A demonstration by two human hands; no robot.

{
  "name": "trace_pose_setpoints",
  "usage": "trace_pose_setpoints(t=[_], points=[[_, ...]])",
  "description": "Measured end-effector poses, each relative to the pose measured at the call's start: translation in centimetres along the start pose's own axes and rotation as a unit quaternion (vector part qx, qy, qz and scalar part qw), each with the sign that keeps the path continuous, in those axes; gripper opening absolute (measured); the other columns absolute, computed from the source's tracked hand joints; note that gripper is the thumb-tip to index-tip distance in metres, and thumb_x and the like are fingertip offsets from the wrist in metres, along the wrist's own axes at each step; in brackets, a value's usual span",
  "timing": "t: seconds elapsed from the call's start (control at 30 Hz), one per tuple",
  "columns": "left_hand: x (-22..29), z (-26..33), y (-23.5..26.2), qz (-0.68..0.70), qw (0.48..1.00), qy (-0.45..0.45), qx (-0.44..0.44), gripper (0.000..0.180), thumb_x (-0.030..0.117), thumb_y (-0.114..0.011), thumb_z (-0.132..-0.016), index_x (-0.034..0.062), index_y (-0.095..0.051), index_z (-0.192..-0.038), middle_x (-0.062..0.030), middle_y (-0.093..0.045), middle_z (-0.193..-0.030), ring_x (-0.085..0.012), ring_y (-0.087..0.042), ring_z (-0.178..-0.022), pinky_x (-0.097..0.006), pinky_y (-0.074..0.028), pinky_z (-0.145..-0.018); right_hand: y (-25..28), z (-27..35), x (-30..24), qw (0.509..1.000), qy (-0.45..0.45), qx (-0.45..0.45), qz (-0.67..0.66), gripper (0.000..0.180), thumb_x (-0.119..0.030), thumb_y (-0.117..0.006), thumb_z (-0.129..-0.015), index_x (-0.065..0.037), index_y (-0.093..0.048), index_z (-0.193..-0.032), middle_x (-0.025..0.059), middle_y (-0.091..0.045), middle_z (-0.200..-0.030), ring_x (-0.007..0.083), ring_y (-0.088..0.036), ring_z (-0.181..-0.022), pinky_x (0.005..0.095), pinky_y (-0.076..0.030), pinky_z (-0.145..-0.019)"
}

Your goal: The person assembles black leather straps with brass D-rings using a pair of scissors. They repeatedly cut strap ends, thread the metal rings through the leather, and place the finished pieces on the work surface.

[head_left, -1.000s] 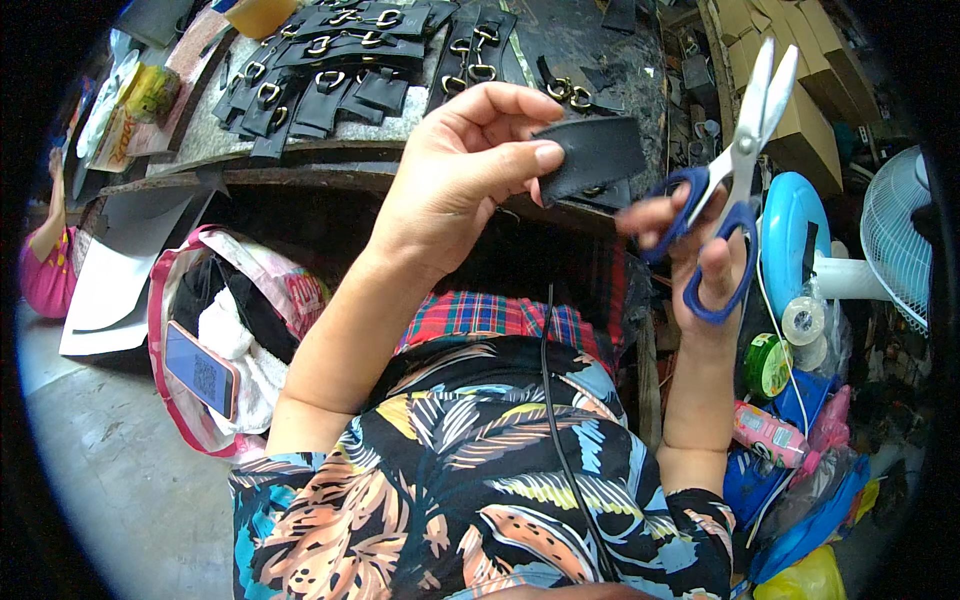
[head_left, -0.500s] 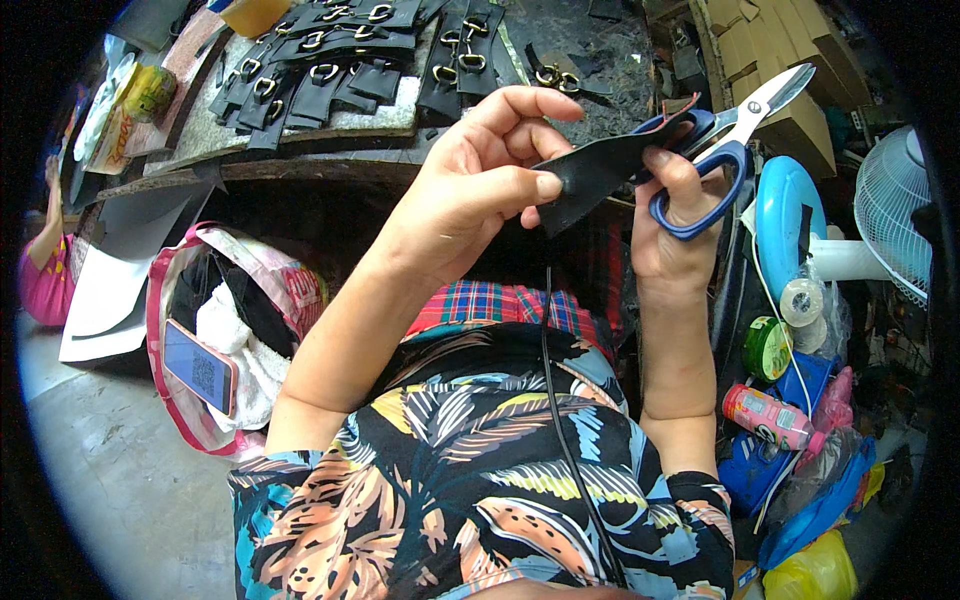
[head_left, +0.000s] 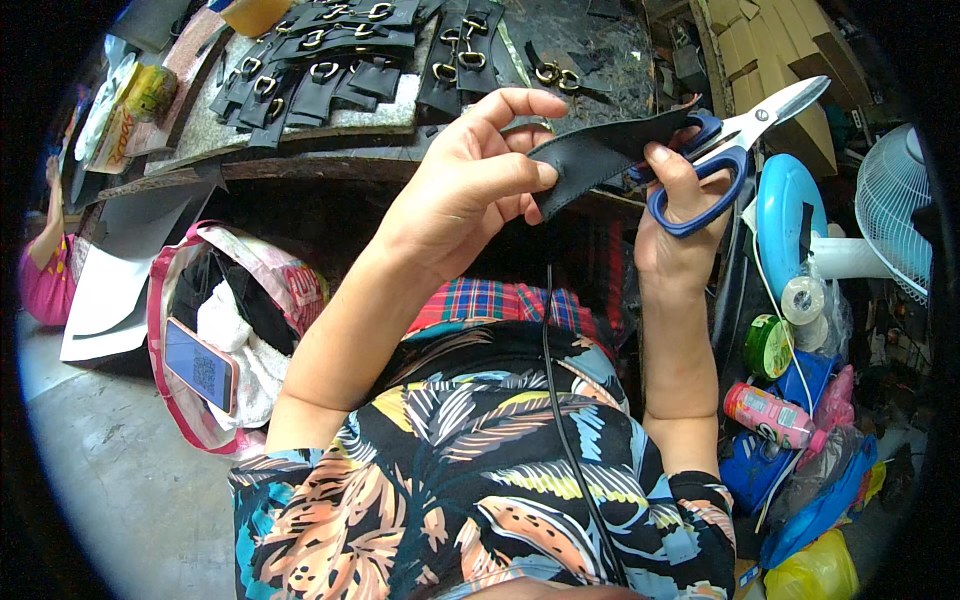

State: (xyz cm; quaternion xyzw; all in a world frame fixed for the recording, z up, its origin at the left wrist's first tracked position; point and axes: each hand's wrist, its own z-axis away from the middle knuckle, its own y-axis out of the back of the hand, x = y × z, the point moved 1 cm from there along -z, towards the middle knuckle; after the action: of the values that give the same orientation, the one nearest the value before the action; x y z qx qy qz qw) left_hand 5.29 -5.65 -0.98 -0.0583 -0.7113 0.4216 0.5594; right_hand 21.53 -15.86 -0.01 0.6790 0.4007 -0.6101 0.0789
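Observation:
My left hand [head_left: 470, 175] pinches one end of a black leather strap piece [head_left: 610, 150] between thumb and fingers. Stitching runs along the strap's edge, and its far end reaches the scissor handles by my right hand. My right hand [head_left: 685, 205] is closed round scissors [head_left: 745, 130] with dark blue handles, the thumb near one loop. Their silver blades point up and to the right, away from the leather. Whether the right fingers also grip the strap's far end is hidden behind the leather.
Several black leather pieces with gold metal fittings [head_left: 325, 72] lie on a pale board [head_left: 400, 118] on the dark workbench [head_left: 600, 60]. At left, a bag [head_left: 160, 300] holds a phone [head_left: 200, 365] and white cloth. A white fan [head_left: 895, 215], blue round lid [head_left: 790, 205] and pink bottle [head_left: 770, 415] stand at right.
The strap has turned, so its flat stitched face shows more. The scissors have shifted slightly to the right, with the blades a little lower. Both hands keep their hold.

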Motion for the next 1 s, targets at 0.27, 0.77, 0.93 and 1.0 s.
trace_pose_setpoints(t=[0.27, 0.77, 0.93, 1.0], points=[[0.9, 0.2, -0.8, -0.169, 0.985, 0.024, -0.019, 0.037, 0.007, -0.075, -0.087, -0.0014, -0.064, -0.121, -0.0038, -0.069, -0.102, -0.0083, -0.065, -0.086, -0.022, -0.053, -0.072, 0.4, -0.1, -1.1, 0.996, -0.019, -0.059, 0.056, 0.03, -0.005, -0.079, -0.078, -0.003, -0.062, -0.102, 0.0016, -0.061, -0.094, 0.0111, -0.06, -0.083, 0.0256, -0.049, -0.077], [1.5, -0.4, 1.3, -0.057, 0.969, -0.158, 0.183, 0.017, 0.009, -0.075, -0.092, -0.0004, -0.068, -0.105, -0.01, -0.074, -0.091, -0.0169, -0.072, -0.077, -0.028, -0.061, -0.07, 3.4, 6.3, -2.8, 0.872, -0.34, -0.339, 0.093, 0.084, -0.077, -0.072, -0.078, -0.001, -0.055, -0.109, 0.0044, -0.061, -0.079, 0.0094, -0.06, -0.069, 0.0216, -0.045, -0.064], [0.6, -0.1, 0.9, -0.053, 0.965, -0.171, 0.194, 0.016, 0.01, -0.075, -0.093, 0.0002, -0.069, -0.104, -0.0099, -0.075, -0.093, -0.0165, -0.072, -0.08, -0.03, -0.06, -0.073, 3.8, 7.7, -3.0, 0.861, -0.372, -0.342, 0.063, 0.085, -0.078, -0.067, -0.082, 0.0, -0.055, -0.112, 0.0061, -0.063, -0.079, 0.0095, -0.061, -0.069, 0.0205, -0.044, -0.064], [0.3, 0.0, 0.8, -0.081, 0.962, -0.181, 0.189, 0.015, 0.011, -0.075, -0.093, 0.0004, -0.069, -0.103, -0.0099, -0.075, -0.094, -0.0162, -0.072, -0.081, -0.03, -0.06, -0.073, 3.7, 7.8, -3.1, 0.858, -0.38, -0.34, 0.06, 0.085, -0.079, -0.066, -0.082, 0.0, -0.055, -0.112, 0.0062, -0.063, -0.078, 0.0097, -0.061, -0.069, 0.0207, -0.044, -0.064]])
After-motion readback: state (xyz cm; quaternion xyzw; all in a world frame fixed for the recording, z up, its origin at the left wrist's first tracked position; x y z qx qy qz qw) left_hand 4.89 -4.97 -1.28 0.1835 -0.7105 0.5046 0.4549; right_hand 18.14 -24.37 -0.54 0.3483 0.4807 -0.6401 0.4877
